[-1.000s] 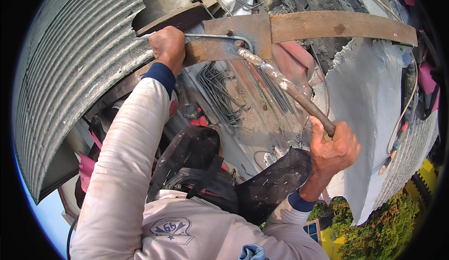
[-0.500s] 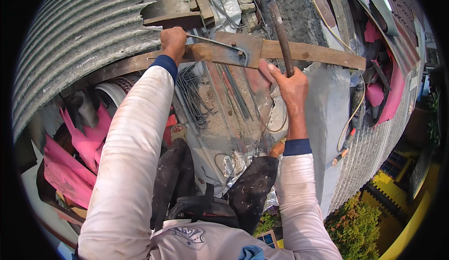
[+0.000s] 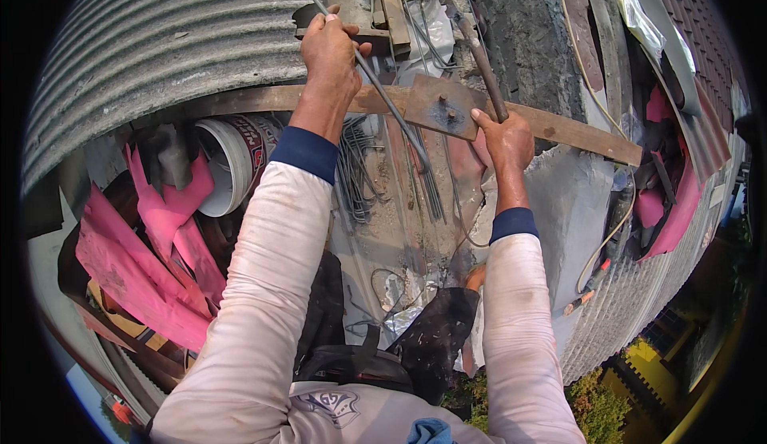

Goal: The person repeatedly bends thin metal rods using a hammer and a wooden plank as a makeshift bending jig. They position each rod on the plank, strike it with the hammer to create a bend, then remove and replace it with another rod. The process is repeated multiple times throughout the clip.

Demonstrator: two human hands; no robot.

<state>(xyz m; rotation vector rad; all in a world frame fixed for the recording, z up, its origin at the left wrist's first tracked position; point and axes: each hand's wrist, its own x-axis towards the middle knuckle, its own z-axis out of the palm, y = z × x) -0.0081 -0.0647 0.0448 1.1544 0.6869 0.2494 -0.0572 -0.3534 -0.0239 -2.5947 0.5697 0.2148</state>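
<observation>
My left hand (image 3: 326,65) is closed around a thin steel rod (image 3: 390,102), which slants from the upper left down past the wooden plank. The rod's lower end is bent. A square rusty metal plate (image 3: 423,102) with two upright pins sits on the plank (image 3: 587,133), and the rod lies left of those pins. In my right hand (image 3: 508,144) is the near end of a long rusty metal bar (image 3: 482,59); its far end points away from me. My right thumb is close to the plate's right edge.
Corrugated roofing (image 3: 184,41) spreads at far left, above a white bucket (image 3: 228,168) and crumpled pink sheeting (image 3: 132,272). Bent wire pieces (image 3: 355,176) lie below the plank. A cable (image 3: 587,85) runs down the right side. A roof edge drops toward plants (image 3: 595,404) at lower right.
My left hand has moved up and right, lifting the rod away from the plate's pins and swinging it steeper. The plate now looks turned on the plank. My right hand keeps its hold on the bar.
</observation>
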